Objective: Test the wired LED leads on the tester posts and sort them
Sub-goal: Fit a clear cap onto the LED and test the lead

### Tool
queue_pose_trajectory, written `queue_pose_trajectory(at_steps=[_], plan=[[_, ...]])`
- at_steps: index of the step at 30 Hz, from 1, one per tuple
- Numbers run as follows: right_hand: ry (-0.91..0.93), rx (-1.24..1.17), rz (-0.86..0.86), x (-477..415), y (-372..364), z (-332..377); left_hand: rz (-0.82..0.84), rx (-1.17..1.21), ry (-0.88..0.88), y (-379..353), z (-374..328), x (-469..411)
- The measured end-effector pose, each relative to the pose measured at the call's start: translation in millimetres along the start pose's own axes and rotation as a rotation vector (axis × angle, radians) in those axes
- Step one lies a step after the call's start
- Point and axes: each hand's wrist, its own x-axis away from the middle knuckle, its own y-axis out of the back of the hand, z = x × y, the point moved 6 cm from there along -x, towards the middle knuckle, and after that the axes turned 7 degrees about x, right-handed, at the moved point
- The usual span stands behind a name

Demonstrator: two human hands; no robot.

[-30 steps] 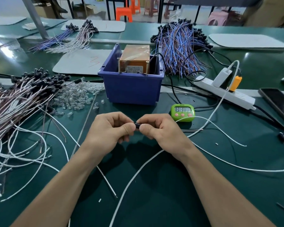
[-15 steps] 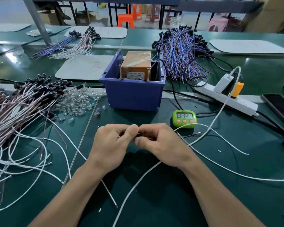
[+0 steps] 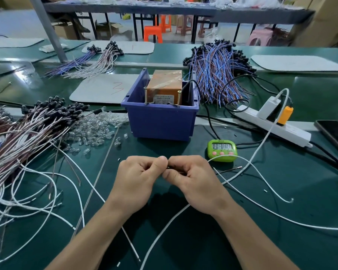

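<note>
A: The grip, for each hand?
B: The left hand (image 3: pixel 137 182) and right hand (image 3: pixel 195 182) pinch one lead (image 3: pixel 169 167) by its dark end, thumbs close together.
A: Where's that?
B: Just over the counter (image 3: pixel 304 172), this side of the bin (image 3: pixel 160 123) holding the posts (image 3: pixel 145 95).

Dark LED lead (image 3: pixel 168 167), mostly hidden, pinched between left hand (image 3: pixel 139 178) and right hand (image 3: pixel 193 182).

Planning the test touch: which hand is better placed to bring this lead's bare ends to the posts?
Probably the right hand: the lead's bare ends seem to stick out just beyond it, while the left hand only pinches the black tip. The posts stand ahead of both.
</note>
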Motion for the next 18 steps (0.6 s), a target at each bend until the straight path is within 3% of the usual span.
queue_pose_trajectory(at_steps=[5,10,15,18], plan=[[0.009,0.103,-0.003,0.5,1.3,-1.1,-0.062,-0.121,-0.125,3.7,-7.8,5.8],[0.012,-0.147,0.040,-3.1,2.9,0.9,0.020,0.169,0.087,-5.5,-2.1,3.7],[0.015,-0.243,0.042,-3.2,2.8,2.3,0.120,0.564,0.346,-21.6,10.3,5.1],[0.002,-0.169,0.010,-2.3,3.8,0.8,0.063,0.432,0.321,-15.6,8.8,2.5]])
